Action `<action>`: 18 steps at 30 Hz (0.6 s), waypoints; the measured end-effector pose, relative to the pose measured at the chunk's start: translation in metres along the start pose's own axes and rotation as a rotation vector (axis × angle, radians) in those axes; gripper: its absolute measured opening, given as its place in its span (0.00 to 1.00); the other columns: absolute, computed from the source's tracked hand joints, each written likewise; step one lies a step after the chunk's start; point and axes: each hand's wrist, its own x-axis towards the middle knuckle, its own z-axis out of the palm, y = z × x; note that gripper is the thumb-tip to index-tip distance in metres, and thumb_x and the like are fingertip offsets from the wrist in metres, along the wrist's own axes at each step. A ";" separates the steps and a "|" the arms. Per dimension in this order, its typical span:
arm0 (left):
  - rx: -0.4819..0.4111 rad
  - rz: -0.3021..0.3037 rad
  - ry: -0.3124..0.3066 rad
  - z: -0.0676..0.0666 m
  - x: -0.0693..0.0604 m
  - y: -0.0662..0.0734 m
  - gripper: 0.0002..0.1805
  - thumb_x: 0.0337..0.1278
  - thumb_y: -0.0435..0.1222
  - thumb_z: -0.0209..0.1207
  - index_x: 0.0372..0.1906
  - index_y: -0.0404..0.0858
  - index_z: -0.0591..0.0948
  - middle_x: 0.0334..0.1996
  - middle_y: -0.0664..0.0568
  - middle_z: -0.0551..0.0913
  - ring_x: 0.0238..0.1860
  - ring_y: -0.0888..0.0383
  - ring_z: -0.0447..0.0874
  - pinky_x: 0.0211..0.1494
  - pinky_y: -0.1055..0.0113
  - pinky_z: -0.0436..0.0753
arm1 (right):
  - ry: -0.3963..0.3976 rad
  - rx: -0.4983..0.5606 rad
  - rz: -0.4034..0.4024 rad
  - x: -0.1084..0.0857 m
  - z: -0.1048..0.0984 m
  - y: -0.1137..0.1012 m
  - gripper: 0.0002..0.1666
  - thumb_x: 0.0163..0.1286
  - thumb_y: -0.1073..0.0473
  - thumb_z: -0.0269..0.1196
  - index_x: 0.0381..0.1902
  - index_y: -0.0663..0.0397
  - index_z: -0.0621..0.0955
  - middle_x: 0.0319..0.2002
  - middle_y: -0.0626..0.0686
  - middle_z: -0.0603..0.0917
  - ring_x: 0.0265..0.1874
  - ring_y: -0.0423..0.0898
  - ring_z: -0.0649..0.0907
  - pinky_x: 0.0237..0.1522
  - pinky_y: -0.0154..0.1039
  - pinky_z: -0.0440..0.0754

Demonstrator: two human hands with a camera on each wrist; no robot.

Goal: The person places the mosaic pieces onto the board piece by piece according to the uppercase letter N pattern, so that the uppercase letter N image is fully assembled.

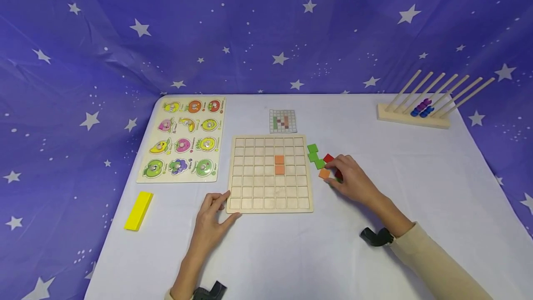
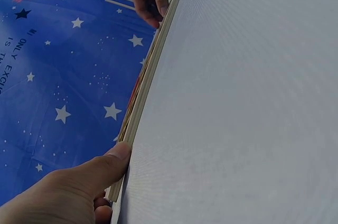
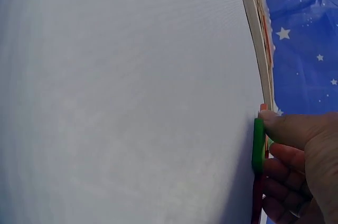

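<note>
A wooden grid board [image 1: 269,192] lies flat with two orange tiles [image 1: 279,159] in its cells. At the board's near left corner, my left hand [image 1: 211,221] holds it, the thumb along the front edge and a finger at the left side. Right of the board, my right hand [image 1: 354,179] pinches an orange tile [image 1: 324,174] between thumb and index finger. Green tiles [image 1: 313,157] and red tiles [image 1: 328,158] lie loose around these fingertips, some partly hidden by the hand. In the right wrist view a green tile [image 3: 258,145] stands out beside the thumb.
A small printed grid card [image 1: 282,121] lies beyond the board. A fruit peg puzzle [image 1: 179,140] sits at the left, with a yellow block [image 1: 139,211] nearer. At the back right stands a wooden peg rack [image 1: 412,117] with blue and purple beads.
</note>
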 end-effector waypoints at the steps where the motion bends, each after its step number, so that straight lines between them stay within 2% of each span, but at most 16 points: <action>1: 0.000 -0.001 0.000 0.000 0.000 0.000 0.37 0.32 0.34 0.80 0.57 0.34 0.81 0.44 0.50 0.75 0.39 0.63 0.72 0.42 0.82 0.69 | 0.004 -0.002 0.000 0.000 0.000 0.000 0.17 0.55 0.60 0.75 0.42 0.57 0.83 0.38 0.51 0.80 0.39 0.47 0.72 0.42 0.43 0.71; 5: 0.001 -0.006 -0.001 0.000 0.000 0.000 0.37 0.32 0.34 0.80 0.57 0.34 0.81 0.44 0.50 0.75 0.39 0.63 0.71 0.42 0.82 0.68 | 0.013 -0.007 -0.008 0.000 0.001 0.002 0.15 0.55 0.61 0.75 0.39 0.57 0.83 0.38 0.51 0.81 0.39 0.47 0.72 0.43 0.44 0.72; 13: -0.010 -0.009 -0.002 -0.001 0.000 0.001 0.37 0.33 0.34 0.79 0.57 0.33 0.81 0.44 0.49 0.75 0.39 0.63 0.71 0.42 0.81 0.69 | 0.015 0.000 -0.029 0.001 0.002 0.004 0.15 0.54 0.60 0.75 0.38 0.56 0.83 0.39 0.51 0.81 0.41 0.48 0.74 0.46 0.47 0.72; 18: -0.002 -0.005 0.000 0.000 0.000 0.000 0.37 0.33 0.35 0.79 0.57 0.34 0.81 0.44 0.49 0.75 0.39 0.63 0.71 0.42 0.81 0.68 | 0.036 0.005 -0.068 0.001 0.002 0.004 0.15 0.53 0.61 0.76 0.38 0.55 0.84 0.38 0.49 0.81 0.39 0.45 0.72 0.43 0.44 0.71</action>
